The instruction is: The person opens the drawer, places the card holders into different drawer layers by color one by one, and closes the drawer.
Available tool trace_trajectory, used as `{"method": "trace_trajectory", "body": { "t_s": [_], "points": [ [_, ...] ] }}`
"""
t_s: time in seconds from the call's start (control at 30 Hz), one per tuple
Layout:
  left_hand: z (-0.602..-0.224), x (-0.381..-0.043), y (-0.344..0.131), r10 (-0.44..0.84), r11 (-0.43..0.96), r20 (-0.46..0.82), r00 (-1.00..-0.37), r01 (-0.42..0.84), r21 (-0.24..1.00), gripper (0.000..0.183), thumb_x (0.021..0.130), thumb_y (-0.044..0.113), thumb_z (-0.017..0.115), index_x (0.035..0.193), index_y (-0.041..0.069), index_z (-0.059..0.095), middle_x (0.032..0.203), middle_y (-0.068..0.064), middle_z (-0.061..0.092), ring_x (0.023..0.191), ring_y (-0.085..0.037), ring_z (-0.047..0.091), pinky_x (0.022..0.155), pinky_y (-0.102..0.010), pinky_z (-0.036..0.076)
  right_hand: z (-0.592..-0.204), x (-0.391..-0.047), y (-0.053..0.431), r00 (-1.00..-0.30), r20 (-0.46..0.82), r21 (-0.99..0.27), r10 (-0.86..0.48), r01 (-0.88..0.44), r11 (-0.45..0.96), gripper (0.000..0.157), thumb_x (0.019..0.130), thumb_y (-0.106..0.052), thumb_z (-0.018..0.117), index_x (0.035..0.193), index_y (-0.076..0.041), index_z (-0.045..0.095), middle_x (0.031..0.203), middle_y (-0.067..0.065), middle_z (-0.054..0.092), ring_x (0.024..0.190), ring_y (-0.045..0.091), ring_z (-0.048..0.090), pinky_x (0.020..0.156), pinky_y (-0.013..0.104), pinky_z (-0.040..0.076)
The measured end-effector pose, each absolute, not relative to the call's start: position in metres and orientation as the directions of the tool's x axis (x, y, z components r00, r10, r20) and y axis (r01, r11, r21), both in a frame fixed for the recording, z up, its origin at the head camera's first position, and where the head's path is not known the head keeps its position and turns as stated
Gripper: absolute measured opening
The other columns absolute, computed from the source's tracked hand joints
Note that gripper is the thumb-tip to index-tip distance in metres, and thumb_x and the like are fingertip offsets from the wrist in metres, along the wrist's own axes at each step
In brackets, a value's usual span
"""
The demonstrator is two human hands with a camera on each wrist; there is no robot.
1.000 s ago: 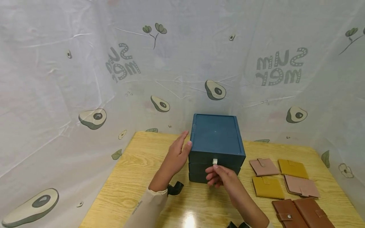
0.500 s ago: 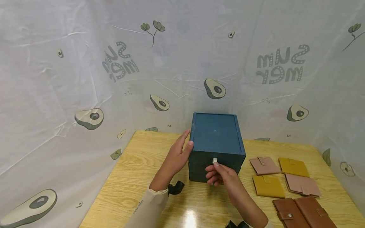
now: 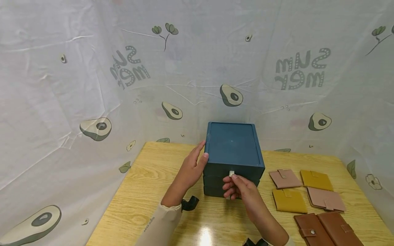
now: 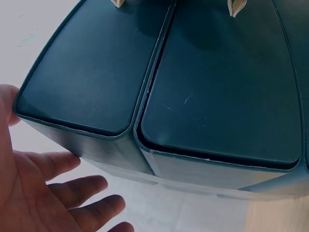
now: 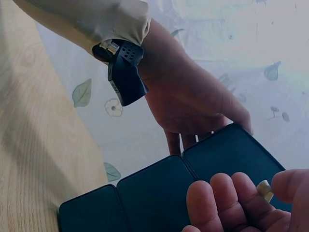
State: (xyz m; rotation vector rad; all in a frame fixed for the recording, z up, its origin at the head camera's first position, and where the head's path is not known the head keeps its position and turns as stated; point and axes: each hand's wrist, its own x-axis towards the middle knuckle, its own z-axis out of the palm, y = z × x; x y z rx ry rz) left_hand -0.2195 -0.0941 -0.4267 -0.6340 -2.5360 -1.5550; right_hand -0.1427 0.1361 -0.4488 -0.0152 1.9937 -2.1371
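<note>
A dark blue drawer box [image 3: 232,145] with stacked drawers stands on the wooden table. My right hand [image 3: 243,191] is at its front and pinches the small pale pull tab [image 3: 232,173] of the top drawer between thumb and fingers; the right wrist view shows this tab [image 5: 264,190] beside the thumb. The other right fingers are bent before the drawer fronts. Along the box's left side rests my left hand [image 3: 191,167], its fingers fairly straight and its thumb at the top front corner. In the left wrist view the drawer fronts [image 4: 82,67] look closed.
To the right of the box lie several wallets: a pink one [image 3: 285,179] and a yellow one [image 3: 317,180] behind, another yellow [image 3: 289,201] and pink wallet [image 3: 326,199] in the middle, brown ones [image 3: 337,227] in front. A patterned white sheet [image 3: 197,68] hangs close behind the table.
My right thumb has shifted slightly up against the pull tab. The left hand stays at the side of the box, and the drawers and wallets have not moved.
</note>
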Motion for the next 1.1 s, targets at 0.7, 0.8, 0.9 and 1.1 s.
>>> {"method": "trace_trajectory", "body": {
  "t_s": [0.7,0.8,0.9,1.1],
  "points": [
    [-0.428,-0.218,-0.091,0.291,0.392,0.273,-0.917,0.375,0.840,0.064,0.116,0.049,0.042,0.173,0.023,0.028,0.176,-0.004,0.032,0.163,-0.029,0.029,0.128,-0.060,0.028,-0.450,-0.138,0.136,-0.983,-0.117,-0.991,-0.143,0.124,-0.044,0.047,0.116,-0.036,0.050,0.128,0.005,0.069,0.101,0.009,0.071,0.086,0.022,0.071,0.080,0.033,0.056],
    [-0.428,-0.218,-0.091,0.295,0.394,0.254,-0.921,0.359,0.846,0.065,0.116,0.051,0.041,0.174,0.025,0.027,0.176,-0.002,0.032,0.163,-0.028,0.029,0.128,-0.060,0.028,-0.451,-0.137,0.136,-0.982,-0.124,-0.990,-0.140,0.131,-0.043,0.047,0.116,-0.036,0.051,0.127,0.005,0.070,0.100,0.009,0.071,0.087,0.024,0.071,0.079,0.033,0.056],
    [-0.427,-0.218,-0.094,0.314,0.366,0.219,-0.924,0.331,0.870,0.065,0.116,0.051,0.042,0.174,0.026,0.025,0.176,-0.004,0.032,0.162,-0.030,0.030,0.127,-0.062,0.030,-0.451,-0.135,0.136,-0.982,-0.128,-0.990,-0.139,0.135,-0.042,0.046,0.116,-0.036,0.050,0.127,0.005,0.070,0.100,0.010,0.071,0.087,0.025,0.071,0.078,0.032,0.056],
    [-0.423,-0.219,-0.101,0.359,0.279,0.153,-0.921,0.262,0.924,0.067,0.116,0.047,0.046,0.175,0.025,0.023,0.176,-0.008,0.033,0.161,-0.034,0.032,0.124,-0.063,0.034,-0.452,-0.129,0.135,-0.982,-0.128,-0.990,-0.138,0.136,-0.048,0.045,0.117,-0.032,0.049,0.126,0.007,0.069,0.100,0.011,0.072,0.088,0.024,0.072,0.080,0.032,0.056]
  ]
}}
